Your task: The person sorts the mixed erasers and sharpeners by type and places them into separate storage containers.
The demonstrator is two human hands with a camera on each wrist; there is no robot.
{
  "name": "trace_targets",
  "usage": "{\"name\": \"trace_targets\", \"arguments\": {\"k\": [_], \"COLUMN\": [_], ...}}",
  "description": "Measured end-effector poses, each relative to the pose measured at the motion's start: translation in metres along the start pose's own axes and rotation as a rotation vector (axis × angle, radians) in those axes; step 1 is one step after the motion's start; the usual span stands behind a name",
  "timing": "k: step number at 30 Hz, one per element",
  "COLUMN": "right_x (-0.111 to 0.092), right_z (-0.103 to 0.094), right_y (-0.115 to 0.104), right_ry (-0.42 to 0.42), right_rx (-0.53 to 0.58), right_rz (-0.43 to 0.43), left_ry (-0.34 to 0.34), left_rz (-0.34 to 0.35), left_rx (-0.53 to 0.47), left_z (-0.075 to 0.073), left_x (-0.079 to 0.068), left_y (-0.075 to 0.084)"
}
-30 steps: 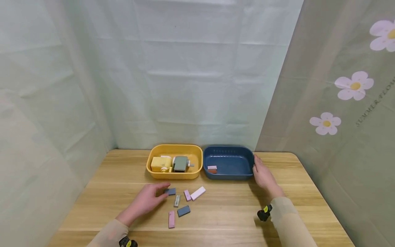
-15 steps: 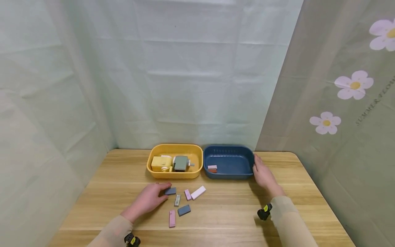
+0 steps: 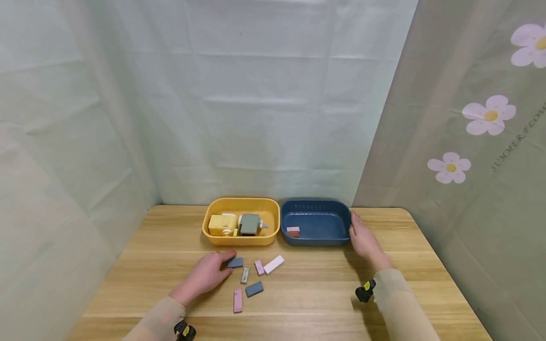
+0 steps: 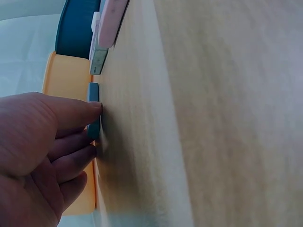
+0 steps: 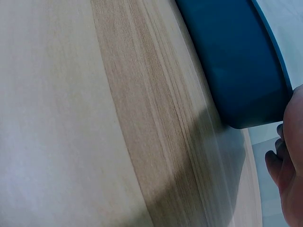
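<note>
My left hand (image 3: 205,273) is at the table, pinching a small blue-grey rectangular block (image 3: 237,263) between thumb and fingers. In the left wrist view, the thumb overlaps the middle of this block. Just right of it lie a grey-green block (image 3: 245,275), a small pink block (image 3: 259,267) and a pale pink block (image 3: 274,264). Closer to me are another blue-grey block (image 3: 254,289) and a longer pink block (image 3: 237,300). My right hand (image 3: 366,241) rests against the right end of a blue basket (image 3: 315,242), fingers extended along its outer wall.
A yellow basket (image 3: 241,241) stands left of the blue one, holding a yellow boxy device (image 3: 222,225) and a green boxy device (image 3: 249,225) with a protruding handle. Inside the blue basket sit a pink piece (image 3: 293,229) and a reddish-brown piece (image 3: 294,234). Curtains hang behind.
My left hand has moved slightly right and its fingers have come onto the blue-grey block. My right hand has stayed against the blue basket.
</note>
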State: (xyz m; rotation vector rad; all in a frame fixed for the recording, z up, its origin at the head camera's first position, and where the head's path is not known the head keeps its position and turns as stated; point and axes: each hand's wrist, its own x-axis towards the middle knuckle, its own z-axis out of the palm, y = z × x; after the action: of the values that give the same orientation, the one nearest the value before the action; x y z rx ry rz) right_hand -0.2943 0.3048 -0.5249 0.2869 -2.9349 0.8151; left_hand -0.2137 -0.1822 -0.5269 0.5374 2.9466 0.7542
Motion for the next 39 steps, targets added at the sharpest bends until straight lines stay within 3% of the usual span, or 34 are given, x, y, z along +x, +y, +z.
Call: {"name": "trace_targets", "arguments": {"k": [18, 39], "right_x": [0.0001, 0.0014], "right_z": [0.0011, 0.0018], "right_y": [0.0009, 0.0004], "right_ry": [0.007, 0.014], "right_rx": [-0.019, -0.01], "right_rz": [0.004, -0.002], "left_ry": [-0.019, 0.003], "left_rz": [-0.001, -0.018], "left_rx": [0.048, 0.023], "left_z": [-0.0016, -0.0016], "left_x": [0.0018, 0.0019], "left_y": [0.0023, 0.0026]}}
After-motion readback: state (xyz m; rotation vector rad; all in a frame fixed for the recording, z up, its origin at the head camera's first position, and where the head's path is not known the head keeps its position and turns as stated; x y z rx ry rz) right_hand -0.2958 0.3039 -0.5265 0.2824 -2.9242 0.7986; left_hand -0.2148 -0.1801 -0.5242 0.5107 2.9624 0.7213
